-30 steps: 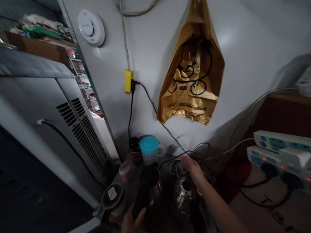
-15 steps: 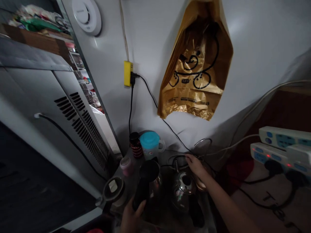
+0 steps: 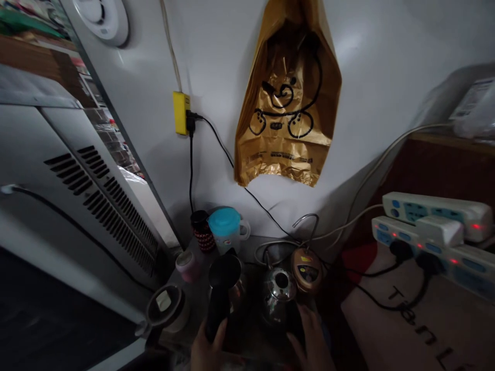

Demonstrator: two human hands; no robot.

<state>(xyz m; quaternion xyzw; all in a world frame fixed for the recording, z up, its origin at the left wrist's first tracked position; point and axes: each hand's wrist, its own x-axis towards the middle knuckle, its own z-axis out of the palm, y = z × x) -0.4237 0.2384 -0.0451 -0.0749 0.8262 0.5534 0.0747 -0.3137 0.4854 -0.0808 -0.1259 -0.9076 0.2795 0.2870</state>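
While I'm watching this through the head cam, the lighting is pretty dim, so bear with me. Left hand is wrapped around the handle of a black kettle, fingers clamped on it, thumb up along the side. The handle's long axis runs from the hand up and away toward the wall, with the kettle's open dark mouth at the far end.

Right hand sits low at the bottom edge, fingers loosely spread and holding nothing as far as I can tell. The steel teapot is just beyond and a bit left of those fingertips, close but I can't tell if they're touching its base. So the right hand is clearly the nearer one to it, and the teapot sits between the two hands, just right of the black kettle. Its lid opening faces up.

Behind the teapot there's a brown round gadget, and further back a teal-lidded jug by the wall. A gold bag hangs above, power strips off to the right.
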